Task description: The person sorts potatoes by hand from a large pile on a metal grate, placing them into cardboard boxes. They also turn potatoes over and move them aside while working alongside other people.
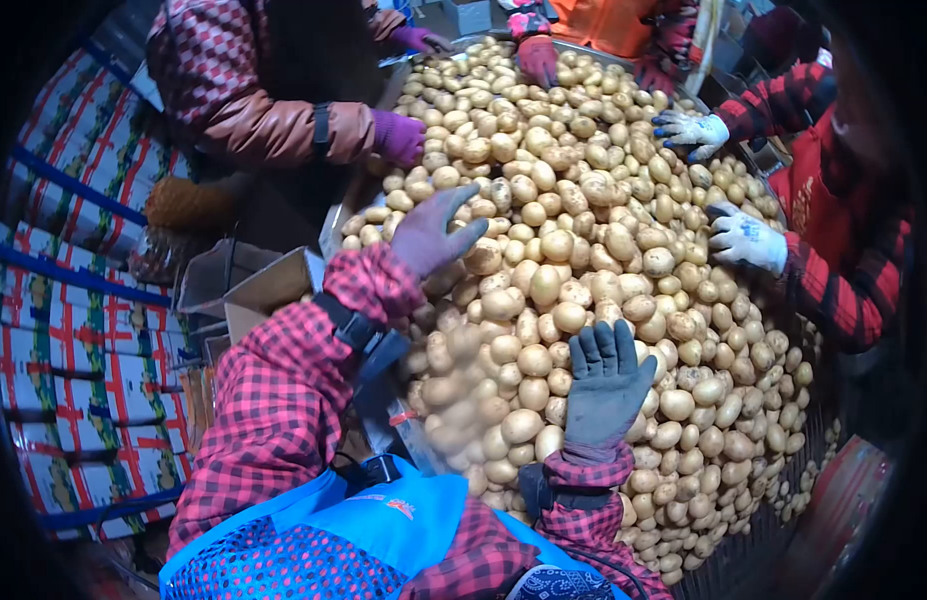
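As potatoes [545, 285] lie heaped beneath, the left hand [433, 232] is spread, thumb apart.
Right hand [608, 388] flat over them, fingers extended; orange print [400, 508] on the blue apron [388, 530] is illegible.

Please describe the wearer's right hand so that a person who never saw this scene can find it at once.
Find the large heap of potatoes filling the middle. On its near part, just beyond the lower pink-checked sleeve, is the right hand, in a grey glove. Its palm faces the camera, whereas the nearby left hand shows its back.
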Demonstrator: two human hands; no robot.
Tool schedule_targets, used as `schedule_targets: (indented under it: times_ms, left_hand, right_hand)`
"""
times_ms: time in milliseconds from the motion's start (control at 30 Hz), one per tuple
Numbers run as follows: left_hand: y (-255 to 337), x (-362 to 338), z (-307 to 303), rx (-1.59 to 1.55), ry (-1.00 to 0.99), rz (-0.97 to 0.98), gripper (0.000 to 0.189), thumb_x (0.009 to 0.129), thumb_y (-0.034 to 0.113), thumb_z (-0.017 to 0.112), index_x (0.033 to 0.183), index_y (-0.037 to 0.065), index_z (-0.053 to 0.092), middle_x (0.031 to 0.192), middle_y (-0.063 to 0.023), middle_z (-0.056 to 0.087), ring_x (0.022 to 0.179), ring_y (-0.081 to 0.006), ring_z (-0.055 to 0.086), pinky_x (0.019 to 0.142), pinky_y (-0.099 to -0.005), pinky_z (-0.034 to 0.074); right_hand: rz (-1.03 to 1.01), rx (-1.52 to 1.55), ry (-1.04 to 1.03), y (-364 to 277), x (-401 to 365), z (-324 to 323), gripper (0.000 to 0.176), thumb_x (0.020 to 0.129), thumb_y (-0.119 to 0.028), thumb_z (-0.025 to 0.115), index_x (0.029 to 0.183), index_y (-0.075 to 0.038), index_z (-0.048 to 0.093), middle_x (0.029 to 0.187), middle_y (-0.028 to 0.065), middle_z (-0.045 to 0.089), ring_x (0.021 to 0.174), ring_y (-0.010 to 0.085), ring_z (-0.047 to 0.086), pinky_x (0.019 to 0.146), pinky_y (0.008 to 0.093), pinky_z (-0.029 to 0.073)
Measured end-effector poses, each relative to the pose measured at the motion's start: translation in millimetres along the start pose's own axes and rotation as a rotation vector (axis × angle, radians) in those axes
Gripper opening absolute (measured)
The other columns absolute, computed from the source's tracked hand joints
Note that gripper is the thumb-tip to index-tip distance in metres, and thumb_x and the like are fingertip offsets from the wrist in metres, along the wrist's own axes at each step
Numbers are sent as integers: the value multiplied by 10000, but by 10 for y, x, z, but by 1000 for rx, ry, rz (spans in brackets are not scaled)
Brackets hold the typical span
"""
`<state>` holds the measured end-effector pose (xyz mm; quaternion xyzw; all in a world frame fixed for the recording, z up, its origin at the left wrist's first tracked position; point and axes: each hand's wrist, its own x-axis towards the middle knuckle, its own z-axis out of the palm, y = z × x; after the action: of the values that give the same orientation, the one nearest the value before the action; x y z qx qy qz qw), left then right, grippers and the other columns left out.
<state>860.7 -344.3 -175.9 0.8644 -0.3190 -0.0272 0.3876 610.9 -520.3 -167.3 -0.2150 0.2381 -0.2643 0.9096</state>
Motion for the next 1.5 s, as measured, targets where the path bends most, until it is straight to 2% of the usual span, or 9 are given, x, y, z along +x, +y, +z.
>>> schedule_targets:
  times_ms: [333, 533, 700, 767, 833, 933, 1033, 1233, 1500]
  left_hand:
    - [-421, 1889, 1056, -71, -421, -135, 765, 771, 611, 674, 1231, 6, 589, 1198, -170, 630, 1096, -268, 605, 951, -353, 461]
    - [96, 1414, 887, -33, -661, -27, 714, 797, 696, 556, 1242, 141, 619, 1200, -155, 624, 1138, -287, 570, 1005, -366, 413]
    - [663, 900, 709, -121, -734, 236, 611, 850, 448, 668, 1342, 113, 528, 1113, -107, 637, 1043, -202, 578, 902, -343, 480]
    - [940, 957, 503, -320, -832, -21, 593, 856, 421, 673, 1356, 140, 524, 1186, -110, 610, 1097, -226, 567, 918, -351, 481]
    - [614, 1292, 725, -141, -331, 350, 542, 863, 400, 658, 1338, 169, 533, 1291, -134, 549, 1156, -277, 560, 947, -375, 480]
    - [391, 1892, 990, 544, -56, 310, 685, 769, 418, 675, 1378, 190, 461, 1399, -153, 453, 1247, -351, 469, 1024, -441, 421]
    - [220, 2115, 1190, 745, -296, 148, 689, 752, 238, 658, 1401, 229, 427, 1407, -123, 451, 1258, -344, 460, 1012, -436, 426]
    - [-59, 1990, 1097, 257, -283, -20, 556, 746, 283, 702, 1242, 71, 567, 1037, -174, 647, 937, -289, 645, 837, -393, 516]
    - [169, 668, -409, -852, -204, -258, 445, 808, 227, 695, 1207, 59, 593, 1085, -48, 612, 928, -147, 607, 778, -260, 518]
  right_hand:
    - [46, -19, 56, 22, -27, 48, 653, 1005, -522, 315, 1298, 36, 486, 1149, 172, 601, 1079, 293, 577, 1005, 423, 438]
    - [64, 32, -24, 34, -1, 51, 650, 1010, -514, 309, 1317, 36, 469, 1183, 180, 595, 1092, 307, 577, 1008, 439, 440]
    - [67, 89, -17, 64, 3, -9, 643, 1014, -497, 304, 1313, 49, 465, 1189, 199, 588, 1095, 330, 573, 1024, 446, 435]
    - [49, 57, -15, 37, -7, 7, 639, 1016, -489, 308, 1308, 57, 465, 1174, 205, 591, 1097, 331, 572, 1028, 449, 435]
    - [45, 65, 6, 42, -28, 16, 639, 1015, -488, 316, 1304, 62, 466, 1166, 208, 592, 1103, 327, 571, 1028, 451, 437]
    - [65, 54, 17, 38, -52, 77, 644, 1010, -497, 331, 1315, 55, 459, 1200, 197, 580, 1125, 301, 562, 1037, 434, 428]
    - [69, 31, -7, 37, -62, 77, 653, 1009, -504, 331, 1334, 50, 445, 1220, 187, 568, 1138, 287, 551, 1049, 423, 411]
    - [70, -8, -6, 37, -73, 111, 680, 1008, -528, 303, 1358, 41, 423, 1251, 181, 554, 1166, 279, 533, 1054, 421, 394]
    - [62, 28, -38, 36, -59, 66, 647, 1013, -495, 327, 1328, 58, 446, 1193, 175, 586, 1115, 272, 565, 1022, 418, 436]
